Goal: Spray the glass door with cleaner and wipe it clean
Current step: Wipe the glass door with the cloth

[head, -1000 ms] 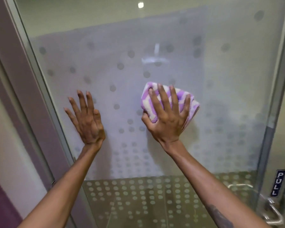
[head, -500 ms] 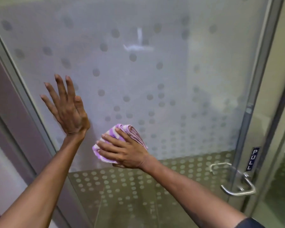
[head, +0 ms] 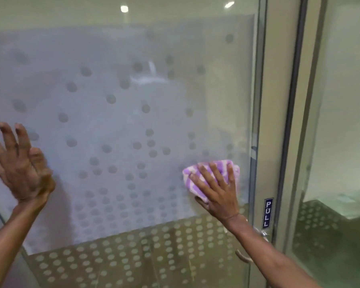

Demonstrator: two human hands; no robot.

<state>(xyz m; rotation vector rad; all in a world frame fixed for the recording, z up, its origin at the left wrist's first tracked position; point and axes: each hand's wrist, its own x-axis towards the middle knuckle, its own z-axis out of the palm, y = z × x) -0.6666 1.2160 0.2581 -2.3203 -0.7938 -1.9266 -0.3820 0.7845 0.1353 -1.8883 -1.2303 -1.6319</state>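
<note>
The left hand (head: 22,167) is motion-blurred, so its fingertips and any contact with the pane cannot be confirmed; both forearms are cut off by the lower frame edge. The door handle (head: 245,257) is largely hidden behind the right forearm, with only short metal sections visible near the wrist and below it. Shapes behind the glass door (head: 116,113) are obscured by its frosted, dot-patterned film and cannot be identified; two ceiling lights show as reflections or through the clear strip at the top. The left hand is spread wide, fingers extended and separated, palm facing the glass at the left edge of the view, and holds nothing. The right hand (head: 217,191) is laid flat with fingers extended and moderately spread, pressing a folded purple-and-white cloth (head: 195,179) against the pane; the cloth protrudes beyond the fingertips and to the left of the hand, and the thumb sits under its lower edge. The cloth lies on the frosted zone of the glass door, close to the door's right vertical frame (head: 270,121) and just above the boundary where the film changes to a darker dotted band. A blue label reading PULL (head: 268,213) is fixed vertically to that frame, just right of the right wrist.
</note>
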